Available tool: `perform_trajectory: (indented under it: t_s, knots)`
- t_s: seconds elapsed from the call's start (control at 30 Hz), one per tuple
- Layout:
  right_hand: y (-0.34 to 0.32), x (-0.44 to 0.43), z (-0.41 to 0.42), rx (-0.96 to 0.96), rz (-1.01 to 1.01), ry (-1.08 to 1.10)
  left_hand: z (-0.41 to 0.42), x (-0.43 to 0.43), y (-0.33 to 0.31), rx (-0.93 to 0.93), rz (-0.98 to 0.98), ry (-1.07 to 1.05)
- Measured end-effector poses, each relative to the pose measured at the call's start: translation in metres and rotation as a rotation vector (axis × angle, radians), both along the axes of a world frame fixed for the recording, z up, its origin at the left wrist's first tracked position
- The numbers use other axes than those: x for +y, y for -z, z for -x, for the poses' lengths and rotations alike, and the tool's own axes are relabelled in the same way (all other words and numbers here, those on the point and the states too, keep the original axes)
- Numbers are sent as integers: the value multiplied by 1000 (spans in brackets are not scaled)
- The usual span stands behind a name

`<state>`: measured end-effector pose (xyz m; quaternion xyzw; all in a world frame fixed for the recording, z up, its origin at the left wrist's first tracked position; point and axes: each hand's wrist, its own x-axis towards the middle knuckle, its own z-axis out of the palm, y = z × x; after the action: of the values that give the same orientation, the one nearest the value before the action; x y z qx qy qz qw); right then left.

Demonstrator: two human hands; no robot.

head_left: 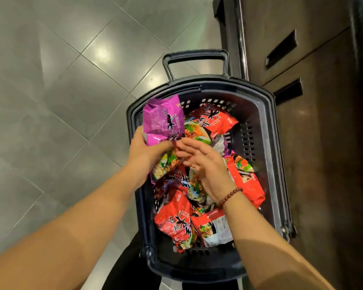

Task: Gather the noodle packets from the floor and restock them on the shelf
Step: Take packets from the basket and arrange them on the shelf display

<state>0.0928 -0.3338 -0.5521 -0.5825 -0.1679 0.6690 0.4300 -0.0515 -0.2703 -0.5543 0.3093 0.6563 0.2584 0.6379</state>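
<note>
A dark blue shopping basket point(266, 130) stands on the floor and holds several red noodle packets point(215, 120). My left hand point(144, 151) grips a purple noodle packet point(162, 120) over the basket's left side, with a second packet bunched under it. My right hand point(203, 164), with a bead bracelet on the wrist, hovers over the middle of the basket. Its fingers are spread and relaxed, their tips beside the purple packet's lower edge. More red packets point(176, 222) lie at the near end of the basket.
The basket's pull handle point(195, 56) points away from me. A dark brown cabinet point(323, 101) with slot openings rises close along the basket's right side. Grey floor tiles point(61, 91) spread to the left.
</note>
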Motion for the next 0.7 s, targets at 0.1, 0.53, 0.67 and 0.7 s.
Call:
perform_trajectory:
  t_s: [0.1,0.53,0.67,0.7]
  knots:
    - [24,9,-18,-85,162,233,-2,-3,8,-11,74,-116]
    - [124,68,-53,-69,525,447,14,-15,19,-219,91,-177]
    - [134,70,-49,-36,491,406,13,-17,20,-209,89,-201]
    - [130,69,-46,-45,474,407,12,-17,20,-204,86,-196]
